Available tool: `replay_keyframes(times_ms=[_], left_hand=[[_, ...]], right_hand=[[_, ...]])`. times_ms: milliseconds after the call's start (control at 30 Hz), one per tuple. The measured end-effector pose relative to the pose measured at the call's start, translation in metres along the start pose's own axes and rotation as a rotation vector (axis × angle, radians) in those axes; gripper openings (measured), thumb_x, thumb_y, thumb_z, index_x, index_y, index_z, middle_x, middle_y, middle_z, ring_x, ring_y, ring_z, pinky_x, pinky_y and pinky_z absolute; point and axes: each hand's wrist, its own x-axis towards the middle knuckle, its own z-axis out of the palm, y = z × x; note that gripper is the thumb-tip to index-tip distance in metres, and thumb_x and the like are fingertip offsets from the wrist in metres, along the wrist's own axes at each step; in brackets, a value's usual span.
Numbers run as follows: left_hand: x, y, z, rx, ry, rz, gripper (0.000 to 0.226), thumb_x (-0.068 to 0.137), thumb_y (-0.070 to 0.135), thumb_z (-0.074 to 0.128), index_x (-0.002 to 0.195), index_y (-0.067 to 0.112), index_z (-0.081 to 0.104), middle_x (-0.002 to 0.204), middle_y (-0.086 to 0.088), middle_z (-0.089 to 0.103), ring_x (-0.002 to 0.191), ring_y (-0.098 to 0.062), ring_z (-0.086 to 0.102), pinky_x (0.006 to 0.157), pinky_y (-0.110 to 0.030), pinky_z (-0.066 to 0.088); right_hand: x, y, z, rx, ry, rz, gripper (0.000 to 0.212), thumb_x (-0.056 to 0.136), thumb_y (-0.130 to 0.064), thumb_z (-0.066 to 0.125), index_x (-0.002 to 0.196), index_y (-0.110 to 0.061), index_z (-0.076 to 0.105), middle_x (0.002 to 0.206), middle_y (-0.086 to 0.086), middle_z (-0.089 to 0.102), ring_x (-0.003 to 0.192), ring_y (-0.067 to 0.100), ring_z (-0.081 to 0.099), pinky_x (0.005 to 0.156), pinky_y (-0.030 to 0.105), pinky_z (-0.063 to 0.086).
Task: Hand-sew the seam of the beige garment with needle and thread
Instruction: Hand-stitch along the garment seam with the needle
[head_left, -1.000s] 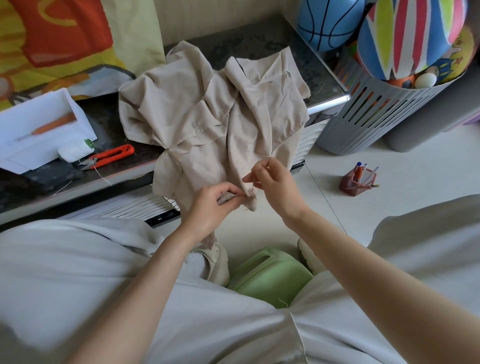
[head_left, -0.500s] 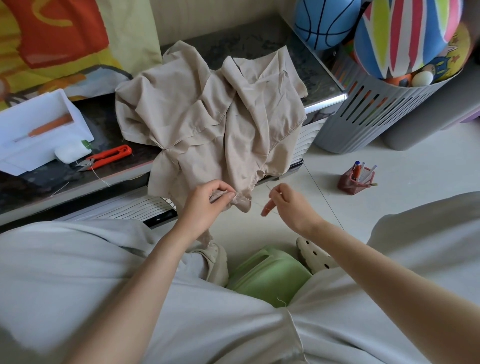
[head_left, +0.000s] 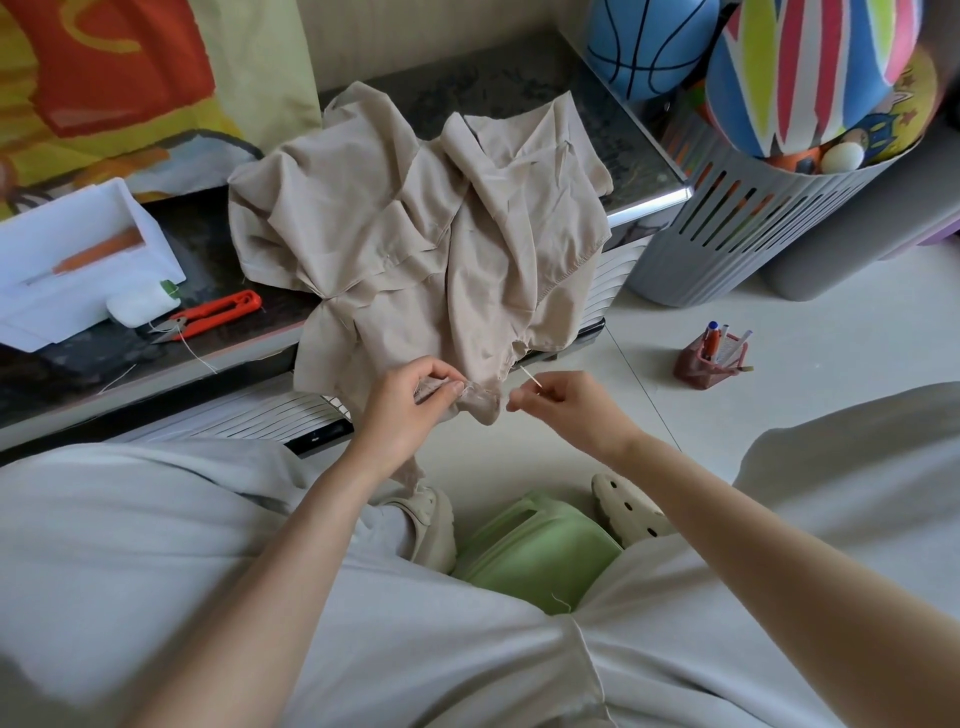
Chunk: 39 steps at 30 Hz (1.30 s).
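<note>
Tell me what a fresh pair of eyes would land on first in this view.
The crumpled beige garment dominates the middle, spilling off the front of the dark table. Just below, the left hand pinches its hanging edge while the right hand holds the needle beside it. Top right, a bright striped ball sits in a grey slatted basket.

Left hand (head_left: 410, 410) pinches, thumb against curled fingers; right hand (head_left: 566, 410), just beside it, pinches likewise.

1 wide-angle head view looks forward and down, close over the lap (head_left: 156, 545), toward the table (head_left: 493, 85).
</note>
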Motion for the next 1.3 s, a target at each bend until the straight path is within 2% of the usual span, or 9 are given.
replay_keyframes(times_ms=[133,233,567,700,800,933,1067,1200,1300], left_hand=[[-0.001,0.001,0.0,0.004,0.003,0.001,0.021,0.087,0.008,0.064,0.077,0.027,0.063,0.077,0.008,0.067,0.076,-0.006,0.059,0.071,-0.019,0.043],[0.0,0.002,0.0,-0.042,0.009,0.004,0.024,0.088,0.006,0.063,0.076,0.027,0.063,0.075,0.013,0.067,0.074,-0.002,0.058,0.072,-0.016,0.043],[-0.001,0.006,-0.003,-0.114,0.09,0.031,0.021,0.091,0.006,0.059,0.08,0.025,0.061,0.076,0.008,0.064,0.071,0.0,0.054,0.069,-0.014,0.041],[-0.002,0.008,-0.003,-0.138,0.107,0.044,0.022,0.091,0.005,0.059,0.081,0.025,0.06,0.077,0.011,0.063,0.072,0.005,0.055,0.072,-0.012,0.042],[-0.002,0.007,-0.002,-0.132,0.101,0.046,0.022,0.091,0.006,0.059,0.082,0.026,0.06,0.076,0.009,0.062,0.071,0.001,0.054,0.069,-0.014,0.041],[-0.004,0.007,-0.002,-0.134,0.105,0.052,0.02,0.091,0.008,0.06,0.081,0.025,0.06,0.067,0.011,0.059,0.061,-0.004,0.047,0.056,-0.014,0.037],[-0.004,0.009,-0.003,-0.124,0.122,0.065,0.018,0.089,0.008,0.062,0.082,0.025,0.064,0.074,0.018,0.065,0.075,-0.002,0.057,0.07,-0.013,0.043],[-0.005,0.013,-0.002,-0.153,0.105,0.023,0.014,0.089,0.01,0.063,0.082,0.022,0.066,0.073,0.011,0.065,0.07,-0.005,0.054,0.057,-0.012,0.041],[-0.006,0.015,-0.002,-0.186,0.085,0.01,0.003,0.084,0.022,0.065,0.083,0.021,0.067,0.078,0.001,0.068,0.074,-0.006,0.056,0.063,-0.015,0.044]], right_hand=[[0.007,0.009,-0.004,0.225,0.211,0.129,0.025,0.093,-0.025,0.058,0.069,-0.021,0.063,0.038,-0.014,0.031,0.042,0.006,0.025,0.045,0.019,0.021],[0.013,0.014,-0.005,0.253,0.312,0.203,0.026,0.092,-0.024,0.057,0.067,-0.02,0.061,0.048,-0.007,0.028,0.048,0.013,0.022,0.048,0.024,0.02],[0.019,0.032,0.003,0.279,0.432,0.381,0.019,0.096,-0.022,0.05,0.085,-0.013,0.063,0.051,-0.002,0.034,0.048,0.014,0.031,0.051,0.025,0.028],[0.018,0.043,0.0,0.258,0.463,0.418,0.019,0.096,-0.022,0.049,0.087,-0.014,0.063,0.053,-0.001,0.036,0.05,0.015,0.033,0.053,0.025,0.03],[0.017,0.049,0.001,0.251,0.484,0.424,0.019,0.096,-0.022,0.05,0.086,-0.013,0.063,0.053,-0.001,0.037,0.05,0.015,0.034,0.052,0.024,0.03],[0.02,0.05,0.003,0.263,0.619,0.404,0.019,0.095,-0.021,0.048,0.099,-0.008,0.062,0.062,-0.004,0.045,0.058,0.015,0.041,0.052,0.025,0.031],[0.02,0.037,0.004,0.272,0.656,0.298,0.024,0.098,-0.017,0.039,0.103,-0.009,0.061,0.066,-0.004,0.045,0.061,0.013,0.042,0.059,0.027,0.032],[0.017,0.012,0.01,0.254,0.53,0.109,0.021,0.097,-0.017,0.043,0.087,-0.015,0.061,0.062,-0.006,0.046,0.052,0.004,0.042,0.054,0.021,0.032],[0.014,-0.007,0.019,0.309,0.388,-0.029,0.021,0.098,-0.016,0.045,0.091,-0.015,0.065,0.073,-0.006,0.058,0.06,-0.008,0.052,0.06,0.008,0.037]])
